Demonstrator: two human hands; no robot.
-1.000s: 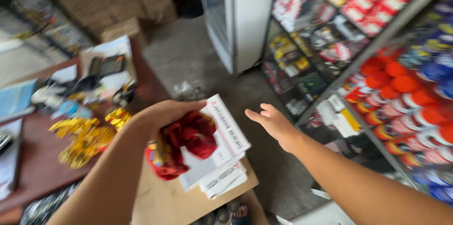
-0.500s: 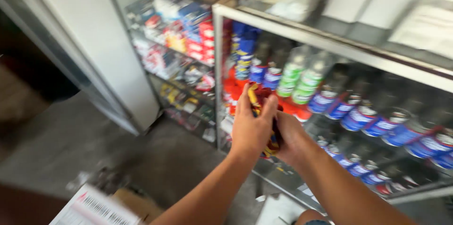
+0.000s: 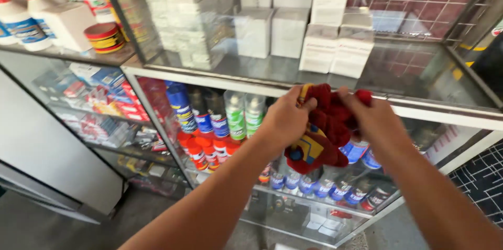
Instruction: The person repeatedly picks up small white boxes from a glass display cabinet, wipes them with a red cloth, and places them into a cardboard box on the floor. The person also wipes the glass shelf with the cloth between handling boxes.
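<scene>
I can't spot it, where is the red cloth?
In the head view the red cloth is mid-picture, bunched between the left hand and right hand, in front of the glass cabinet and above the spray cans.

The left hand (image 3: 285,119) and right hand (image 3: 374,119) cover much of the red cloth (image 3: 322,134), so its full shape cannot be told. The cloth and forearms hide several bottles (image 3: 314,182) behind. Glare on the glass cabinet (image 3: 429,66) blurs the white boxes (image 3: 335,45). Labels are too small to tell.
</scene>
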